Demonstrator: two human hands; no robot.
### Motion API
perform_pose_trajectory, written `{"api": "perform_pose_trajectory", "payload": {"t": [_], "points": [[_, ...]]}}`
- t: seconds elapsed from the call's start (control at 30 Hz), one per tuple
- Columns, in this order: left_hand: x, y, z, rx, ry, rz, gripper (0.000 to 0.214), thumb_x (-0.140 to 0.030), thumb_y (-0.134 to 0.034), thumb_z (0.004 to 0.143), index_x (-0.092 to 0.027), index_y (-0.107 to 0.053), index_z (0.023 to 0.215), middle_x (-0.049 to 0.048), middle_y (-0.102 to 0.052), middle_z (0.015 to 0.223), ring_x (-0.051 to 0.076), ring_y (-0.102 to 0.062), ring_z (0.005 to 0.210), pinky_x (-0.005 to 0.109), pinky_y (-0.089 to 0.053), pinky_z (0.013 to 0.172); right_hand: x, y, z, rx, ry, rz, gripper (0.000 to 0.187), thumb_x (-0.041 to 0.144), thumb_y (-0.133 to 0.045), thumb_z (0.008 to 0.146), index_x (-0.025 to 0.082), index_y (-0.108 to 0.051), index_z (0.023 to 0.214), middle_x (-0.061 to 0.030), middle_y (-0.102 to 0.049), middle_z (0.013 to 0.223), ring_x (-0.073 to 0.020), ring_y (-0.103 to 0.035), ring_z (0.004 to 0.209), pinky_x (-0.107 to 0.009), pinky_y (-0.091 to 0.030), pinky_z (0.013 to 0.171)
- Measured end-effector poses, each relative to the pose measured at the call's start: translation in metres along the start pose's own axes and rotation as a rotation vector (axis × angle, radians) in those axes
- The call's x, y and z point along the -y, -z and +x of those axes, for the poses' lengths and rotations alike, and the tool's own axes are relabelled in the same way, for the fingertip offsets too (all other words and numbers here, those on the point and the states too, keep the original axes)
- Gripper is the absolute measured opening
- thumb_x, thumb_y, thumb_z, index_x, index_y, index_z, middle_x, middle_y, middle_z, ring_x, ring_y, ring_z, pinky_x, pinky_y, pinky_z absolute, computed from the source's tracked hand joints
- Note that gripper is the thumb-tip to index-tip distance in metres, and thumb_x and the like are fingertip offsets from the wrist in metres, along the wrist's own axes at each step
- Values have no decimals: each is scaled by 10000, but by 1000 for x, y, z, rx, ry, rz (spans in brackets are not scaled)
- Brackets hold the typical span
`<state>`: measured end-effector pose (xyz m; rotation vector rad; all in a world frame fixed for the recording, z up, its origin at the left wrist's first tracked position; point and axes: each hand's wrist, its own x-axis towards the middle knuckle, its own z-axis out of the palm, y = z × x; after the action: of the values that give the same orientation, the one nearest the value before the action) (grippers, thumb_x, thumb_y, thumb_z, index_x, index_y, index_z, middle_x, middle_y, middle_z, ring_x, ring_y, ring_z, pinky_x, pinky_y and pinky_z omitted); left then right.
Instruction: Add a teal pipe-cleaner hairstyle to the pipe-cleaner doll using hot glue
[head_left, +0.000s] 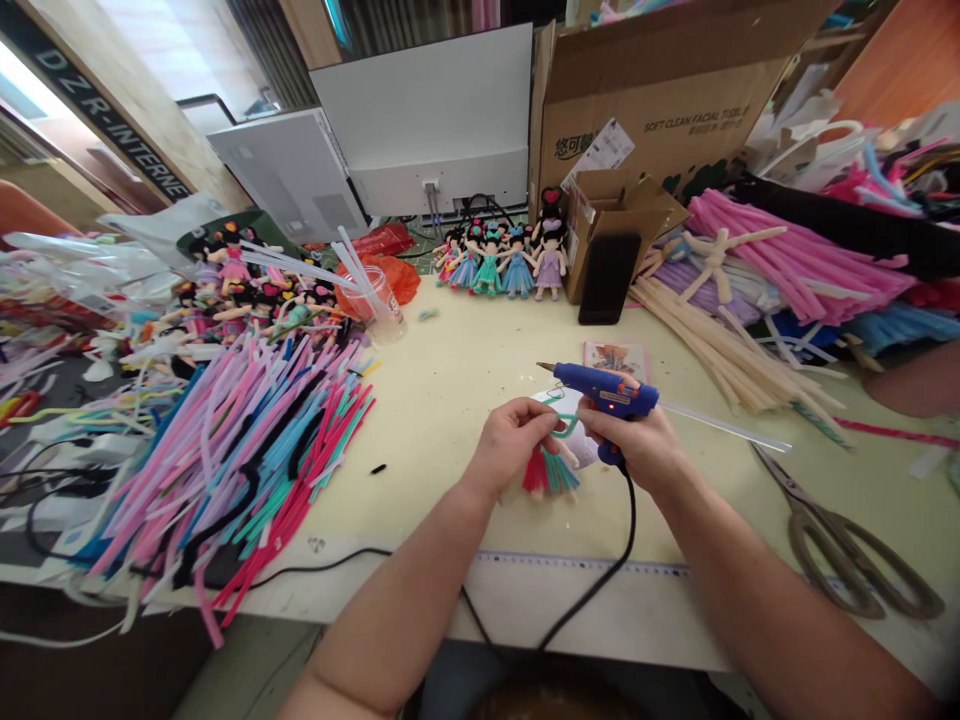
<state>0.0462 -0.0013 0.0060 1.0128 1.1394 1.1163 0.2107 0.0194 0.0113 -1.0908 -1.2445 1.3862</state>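
My right hand (637,435) is wrapped around a blue hot glue gun (607,390), its nozzle pointing left and a clear glue stick (727,425) sticking out behind. A small light glows on the gun's side. My left hand (514,440) pinches a short teal pipe cleaner (566,425), which is bent and reaches across to the fingers of my right hand. Below the hands, a small doll's red and teal skirt (551,475) shows on the table; its upper part is mostly hidden behind my hands.
Pipe cleaners (247,440) in many colours heap up at left, beside finished dolls (487,260) along the back. Scissors (847,540) lie at right. A black phone (609,278) leans against a small cardboard box (622,205). The gun's cord (600,590) hangs over a ruler (525,560).
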Motion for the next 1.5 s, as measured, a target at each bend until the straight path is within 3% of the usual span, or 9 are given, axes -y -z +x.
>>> {"api": "perform_pose_trajectory", "payload": {"t": [0.17,0.37,0.63,0.87,1.03,1.27,1.5], "points": [[-3,11,7,-127,-38,-18,165,-295,-665,717,-139,-626,757,28,-674,685,96,-607,529,221,-460,553,7,7,-1,5,21,11,354,313,-731,688,231,-545,977,32,-589,711,-94,-482,512,-251,-361,454],[-3,25,13,-253,-110,81,195,-329,-645,731,-142,-631,782,-11,-635,646,84,-583,516,206,-432,529,6,13,-3,93,-57,-25,377,342,-736,687,216,-547,989,4,-619,710,-105,-505,512,-237,-359,419],[-4,25,11,-233,-175,154,146,-296,-591,769,-151,-603,786,-28,-587,649,71,-536,521,204,-442,537,6,8,-4,103,-76,-50,353,323,-739,668,227,-544,946,26,-606,646,-101,-484,484,-237,-351,421],[1,28,14,-264,-289,139,127,-234,-598,758,-190,-483,785,-53,-523,689,88,-583,629,214,-476,614,7,9,-4,92,-106,-37,400,330,-747,644,228,-534,967,22,-613,638,-101,-477,472,-238,-351,417],[-1,32,13,-250,-319,271,19,-159,-558,762,-176,-567,762,-22,-598,704,97,-597,684,219,-467,676,9,9,-4,79,-118,-39,424,340,-745,644,232,-528,992,17,-619,657,-102,-487,484,-234,-350,414],[-1,35,12,-321,-347,426,174,-130,-548,767,-168,-681,874,47,-688,864,125,-627,775,240,-489,730,9,10,-5,88,-121,-66,440,360,-741,656,228,-514,1010,13,-628,665,-101,-489,485,-236,-365,422],[-2,34,11,-263,-372,389,211,-147,-571,781,-167,-695,951,69,-691,966,120,-626,783,224,-497,712,5,9,-4,111,-97,-136,434,375,-747,679,235,-514,1017,23,-625,657,-106,-509,508,-220,-368,421]]}}
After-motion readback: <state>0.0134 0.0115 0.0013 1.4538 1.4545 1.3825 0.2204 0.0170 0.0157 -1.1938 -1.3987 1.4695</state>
